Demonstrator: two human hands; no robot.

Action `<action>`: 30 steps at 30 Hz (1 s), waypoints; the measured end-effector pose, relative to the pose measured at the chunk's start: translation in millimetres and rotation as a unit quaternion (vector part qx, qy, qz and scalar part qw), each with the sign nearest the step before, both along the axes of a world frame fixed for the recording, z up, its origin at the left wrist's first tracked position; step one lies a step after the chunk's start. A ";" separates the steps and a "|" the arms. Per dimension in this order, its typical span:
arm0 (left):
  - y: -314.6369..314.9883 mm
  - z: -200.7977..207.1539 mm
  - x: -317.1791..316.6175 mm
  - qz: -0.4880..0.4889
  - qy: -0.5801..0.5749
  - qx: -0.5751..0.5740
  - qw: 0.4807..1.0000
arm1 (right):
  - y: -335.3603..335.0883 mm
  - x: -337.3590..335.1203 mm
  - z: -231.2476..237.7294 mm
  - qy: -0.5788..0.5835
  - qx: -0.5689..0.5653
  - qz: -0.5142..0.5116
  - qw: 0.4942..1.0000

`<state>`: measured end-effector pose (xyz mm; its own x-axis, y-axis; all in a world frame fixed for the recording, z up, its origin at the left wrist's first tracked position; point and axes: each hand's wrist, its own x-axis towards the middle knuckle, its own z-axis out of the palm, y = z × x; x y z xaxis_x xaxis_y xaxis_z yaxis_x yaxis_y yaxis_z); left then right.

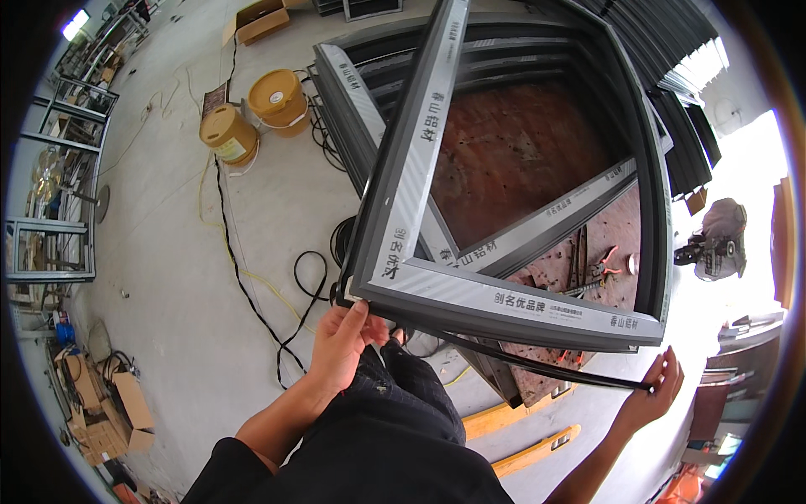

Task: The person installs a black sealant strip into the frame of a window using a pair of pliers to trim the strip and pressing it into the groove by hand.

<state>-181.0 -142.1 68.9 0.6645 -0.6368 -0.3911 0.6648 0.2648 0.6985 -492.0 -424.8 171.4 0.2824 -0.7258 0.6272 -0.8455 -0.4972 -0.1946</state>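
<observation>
A dark grey metal window frame [537, 300], with printed white protective film on its faces, lies in front of me on top of other similar frames [361, 92]. Its near left corner is at my left hand [342, 343], whose thumb presses against the edge with the fingers curled, pinching a thin black rubber strip. That black rubber strip [579, 375] runs along the near side of the frame, hanging slightly below it toward the right. My right hand [653, 393] grips the strip beyond the frame's near right corner, its fingers closed round it.
Beneath the frames is a worn red-brown work table [520, 160], with orange-handled pliers [606, 262] on it. Two yellow buckets [279, 99] and black cable [243, 290] are on the floor at left. Yellow forks [537, 449] stick out below. Dark profiles [646, 42] are stacked far right.
</observation>
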 end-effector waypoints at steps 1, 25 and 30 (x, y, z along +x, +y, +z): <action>-2.2 -0.2 -3.9 -0.010 -0.011 0.014 1.000 | -6.0 8.4 2.2 -0.016 -0.025 0.041 0.999; 28.9 -10.3 293.8 0.010 -0.094 0.068 0.993 | 138.6 267.6 17.9 0.048 0.056 0.312 0.947; 29.6 -3.7 280.1 -0.065 -0.130 0.077 0.986 | 166.7 196.2 -6.0 0.031 0.288 0.259 0.921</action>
